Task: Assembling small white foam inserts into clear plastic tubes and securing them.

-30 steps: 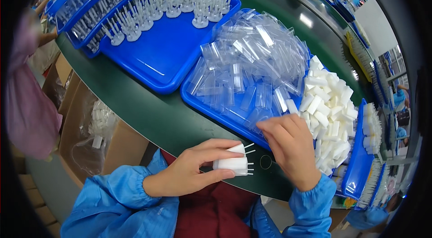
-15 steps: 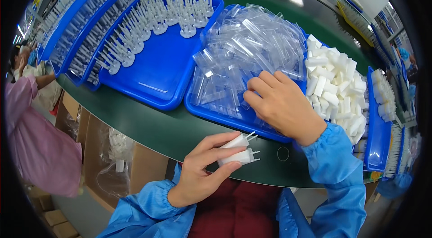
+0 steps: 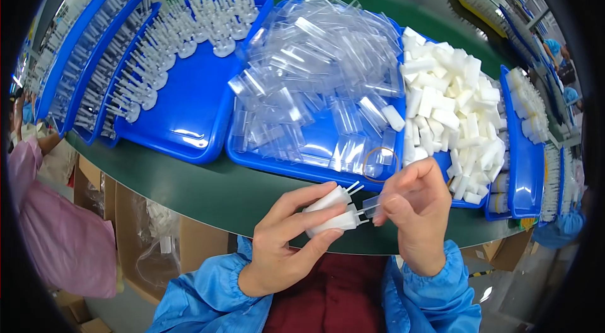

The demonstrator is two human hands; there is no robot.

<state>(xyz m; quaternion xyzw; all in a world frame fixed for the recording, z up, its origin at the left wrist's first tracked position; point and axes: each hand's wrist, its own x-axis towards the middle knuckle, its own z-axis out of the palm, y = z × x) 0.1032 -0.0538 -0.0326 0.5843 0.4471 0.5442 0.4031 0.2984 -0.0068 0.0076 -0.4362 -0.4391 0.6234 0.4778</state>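
My left hand (image 3: 280,235) is closed around two white plug-in chargers (image 3: 337,222), held side by side with their metal prongs toward the right. In my right hand (image 3: 419,210), a small clear plastic sleeve (image 3: 370,206) is pinched between thumb and fingers. The sleeve is at the prong tips of the nearer charger; whether it is over them I cannot tell. Beyond my hands a blue tray (image 3: 296,171) bears a heap of such clear sleeves (image 3: 340,49). A white block lies at that tray's right side.
White blocks (image 3: 444,103) are piled in a tray on the right. At left, a blue tray (image 3: 183,103) carries rows of upright pronged pieces (image 3: 224,43), with more filled trays stacked beyond. A cardboard box (image 3: 198,238) stands below the green table edge. A person in pink (image 3: 63,219) is at far left.
My right hand has come back from the sleeve heap toward my left hand, now with a clear sleeve in it. My left hand keeps the chargers. The view has shifted to the right.
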